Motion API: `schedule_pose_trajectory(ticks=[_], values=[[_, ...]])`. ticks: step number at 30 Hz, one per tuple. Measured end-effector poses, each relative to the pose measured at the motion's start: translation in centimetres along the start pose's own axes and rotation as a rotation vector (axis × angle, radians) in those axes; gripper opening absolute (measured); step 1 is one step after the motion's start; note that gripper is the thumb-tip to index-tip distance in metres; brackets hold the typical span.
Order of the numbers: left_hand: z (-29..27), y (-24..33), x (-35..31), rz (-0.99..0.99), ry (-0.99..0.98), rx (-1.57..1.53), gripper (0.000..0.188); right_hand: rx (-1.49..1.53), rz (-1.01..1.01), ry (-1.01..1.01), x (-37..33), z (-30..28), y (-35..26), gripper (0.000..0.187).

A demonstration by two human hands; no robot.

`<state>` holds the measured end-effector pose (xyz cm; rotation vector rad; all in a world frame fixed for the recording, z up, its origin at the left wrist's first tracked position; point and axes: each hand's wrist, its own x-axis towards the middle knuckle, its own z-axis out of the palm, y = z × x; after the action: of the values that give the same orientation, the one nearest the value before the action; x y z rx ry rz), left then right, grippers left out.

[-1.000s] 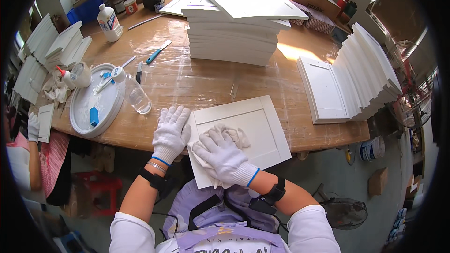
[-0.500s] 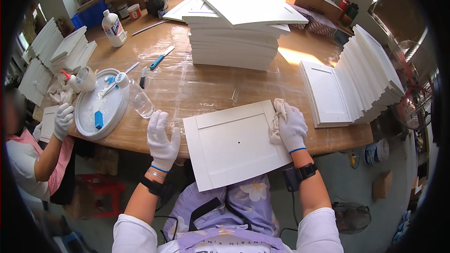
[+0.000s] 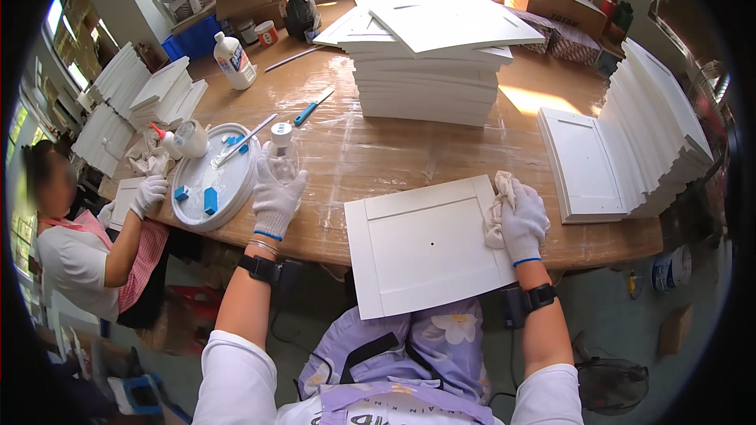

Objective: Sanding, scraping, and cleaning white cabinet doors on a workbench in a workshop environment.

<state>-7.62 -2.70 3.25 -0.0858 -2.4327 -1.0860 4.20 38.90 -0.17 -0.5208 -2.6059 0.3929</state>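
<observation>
My left hand (image 3: 277, 198), in a white glove with a blue cuff, is closed around a clear bottle (image 3: 287, 162) with a white cap. Fingers and palm cover most of the bottle's body. My right hand (image 3: 525, 224), gloved too, grips a crumpled cream cloth (image 3: 496, 216) at the right edge of a white framed panel (image 3: 425, 267). This panel has a small dark hole and overhangs the table's near edge above my lap. Left of the bottle is a round white lid (image 3: 206, 208) holding blue blocks (image 3: 210, 201) and a pale stick (image 3: 248, 140).
White panels are stacked at the table's (image 3: 331, 153) far middle (image 3: 425, 86) and right (image 3: 587, 165). A blue-handled scraper (image 3: 313, 108) and a white jug (image 3: 235, 63) lie beyond the lid. A co-worker (image 3: 94, 244) sits at left, gloved hand near a small panel.
The view has swung left. My left hand has moved forward from beside the panel and closed on the bottle, which now stands less tilted. My right hand stays on the cloth at the panel's edge.
</observation>
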Motion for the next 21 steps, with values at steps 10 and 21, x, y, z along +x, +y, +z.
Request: schedule_pose_trajectory(ticks=[10,21], values=[[-3.6,4.8,-3.9,0.578,-0.464,0.911,0.057,0.067,-0.036,0.057,-0.2,0.1,0.1,0.038],[-3.0,6.4,-4.0,0.634,-0.457,1.154,0.044,0.079,-0.028,0.055,-0.2,0.3,0.4,0.039]])
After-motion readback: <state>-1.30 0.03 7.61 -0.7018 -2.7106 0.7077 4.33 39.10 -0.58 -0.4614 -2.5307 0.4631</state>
